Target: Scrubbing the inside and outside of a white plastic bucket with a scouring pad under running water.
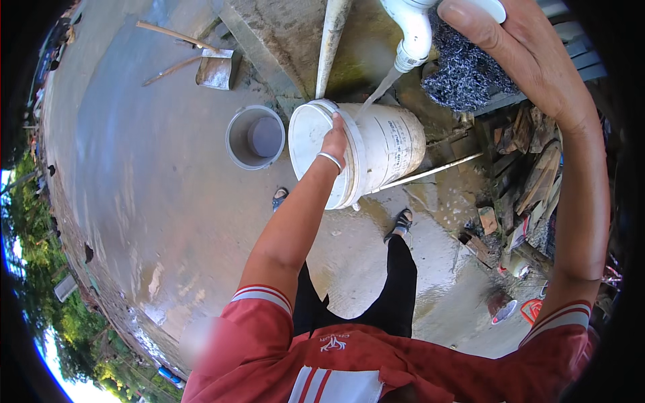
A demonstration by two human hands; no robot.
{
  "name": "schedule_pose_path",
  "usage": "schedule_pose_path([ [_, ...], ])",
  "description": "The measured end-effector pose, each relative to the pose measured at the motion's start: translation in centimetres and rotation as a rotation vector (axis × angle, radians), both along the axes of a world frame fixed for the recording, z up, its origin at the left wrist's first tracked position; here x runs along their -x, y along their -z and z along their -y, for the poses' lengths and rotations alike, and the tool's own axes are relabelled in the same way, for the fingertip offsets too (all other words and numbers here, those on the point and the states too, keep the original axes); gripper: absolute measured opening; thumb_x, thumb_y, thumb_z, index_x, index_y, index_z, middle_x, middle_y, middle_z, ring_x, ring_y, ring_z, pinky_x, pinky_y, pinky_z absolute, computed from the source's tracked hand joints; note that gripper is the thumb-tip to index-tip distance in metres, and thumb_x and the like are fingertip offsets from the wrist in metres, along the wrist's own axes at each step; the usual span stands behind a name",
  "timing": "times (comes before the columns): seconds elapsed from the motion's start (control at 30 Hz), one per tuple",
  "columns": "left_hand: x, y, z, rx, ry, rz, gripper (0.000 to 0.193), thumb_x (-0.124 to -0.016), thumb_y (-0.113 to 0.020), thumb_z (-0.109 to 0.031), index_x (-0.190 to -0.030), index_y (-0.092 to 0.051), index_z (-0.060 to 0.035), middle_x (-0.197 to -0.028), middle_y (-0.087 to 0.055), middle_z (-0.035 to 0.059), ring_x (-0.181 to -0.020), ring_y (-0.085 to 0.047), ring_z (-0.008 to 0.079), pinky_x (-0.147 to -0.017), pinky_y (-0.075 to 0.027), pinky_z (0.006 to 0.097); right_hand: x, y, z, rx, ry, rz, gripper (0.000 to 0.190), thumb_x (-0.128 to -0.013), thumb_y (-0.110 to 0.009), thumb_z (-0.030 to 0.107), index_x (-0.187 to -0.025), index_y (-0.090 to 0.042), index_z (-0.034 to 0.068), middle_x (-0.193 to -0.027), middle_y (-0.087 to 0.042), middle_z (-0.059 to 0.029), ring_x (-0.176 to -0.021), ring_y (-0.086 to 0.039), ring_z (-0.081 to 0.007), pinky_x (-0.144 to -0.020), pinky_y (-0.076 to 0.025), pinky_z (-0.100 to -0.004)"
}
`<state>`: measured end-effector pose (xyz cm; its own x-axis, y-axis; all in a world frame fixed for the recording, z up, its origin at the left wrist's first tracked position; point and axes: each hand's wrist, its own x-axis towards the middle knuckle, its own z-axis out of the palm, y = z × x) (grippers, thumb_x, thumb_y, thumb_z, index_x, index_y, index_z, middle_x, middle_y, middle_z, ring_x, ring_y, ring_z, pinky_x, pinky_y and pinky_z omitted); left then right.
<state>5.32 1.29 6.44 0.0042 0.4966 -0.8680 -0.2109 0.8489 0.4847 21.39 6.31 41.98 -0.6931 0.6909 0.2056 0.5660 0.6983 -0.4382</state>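
Observation:
A large white plastic bucket (390, 141) lies tipped, its rim end towards the left. My left hand (335, 138), with a bangle at the wrist, grips it at the rim. Water runs from a white plastic spout (414, 43) down onto the bucket's outer side. At the upper right, my right hand (524, 38) is raised beside the spout, thumb extended, near a white rounded part (491, 7); its fingers are partly out of view, and whether it grips that part cannot be told. A smaller grey bucket (237, 138) stands upright left of the white one.
A metal dustpan (215, 75) and wooden handles lie at the upper left. A pale upright pipe (332, 48) stands behind the white bucket. Dark stringy mesh (461, 75) hangs right of the spout. A thin pole (433, 171) and scrap wood (539, 176) lie on the right. The concrete ground (166, 191) is wet.

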Motion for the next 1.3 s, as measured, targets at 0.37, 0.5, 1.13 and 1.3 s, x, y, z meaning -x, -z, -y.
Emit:
schedule_pose_path([
  [0.37,-4.4,3.0,0.9,-0.110,-0.265,0.346,0.077,-0.091,-0.042,-0.068,-0.129,-0.051,-0.0023,-0.118,-0.060,0.0104,-0.114,-0.054,0.0209,-0.094,-0.044,0.0365,0.3,32.1,12.1,0.192,0.655,-0.303,0.027,-0.087,-0.058,0.006,-0.114,-0.060,0.008,-0.105,-0.057,-0.0127,-0.096,-0.057,-0.0279,-0.086,-0.047,-0.0374],
  [0.5,-2.7,1.8,3.0,-0.214,-0.281,0.604,0.072,-0.093,-0.045,-0.062,-0.132,-0.049,-0.0023,-0.119,-0.059,0.0089,-0.113,-0.052,0.0206,-0.098,-0.041,0.0349,1.8,32.4,12.8,0.125,0.716,-0.294,0.038,-0.084,-0.057,0.003,-0.121,-0.059,0.011,-0.110,-0.053,-0.0155,-0.101,-0.052,-0.0360,-0.089,-0.045,-0.0421],
  [1.13,-6.9,1.2,11.6,-0.810,0.529,-0.366,0.079,-0.078,-0.071,-0.014,-0.142,-0.027,-0.0019,-0.088,-0.066,0.0236,-0.077,-0.065,0.0434,-0.069,-0.053,0.0440,1.2,32.2,1.4,0.131,0.646,0.025,0.023,-0.088,-0.062,0.023,-0.108,-0.058,0.012,-0.095,-0.066,-0.0138,-0.080,-0.065,-0.0348,-0.067,-0.050,-0.0446],
  [1.3,-4.9,1.0,10.7,-0.877,0.511,-0.375,0.081,-0.075,-0.072,-0.014,-0.138,-0.026,0.0085,-0.079,-0.065,0.0260,-0.073,-0.064,0.0448,-0.065,-0.052,0.0460,0.4,31.4,7.1,0.130,0.471,0.032,0.033,-0.086,-0.064,0.021,-0.118,-0.060,0.016,-0.090,-0.065,-0.0102,-0.076,-0.065,-0.0292,-0.065,-0.052,-0.0396],
])
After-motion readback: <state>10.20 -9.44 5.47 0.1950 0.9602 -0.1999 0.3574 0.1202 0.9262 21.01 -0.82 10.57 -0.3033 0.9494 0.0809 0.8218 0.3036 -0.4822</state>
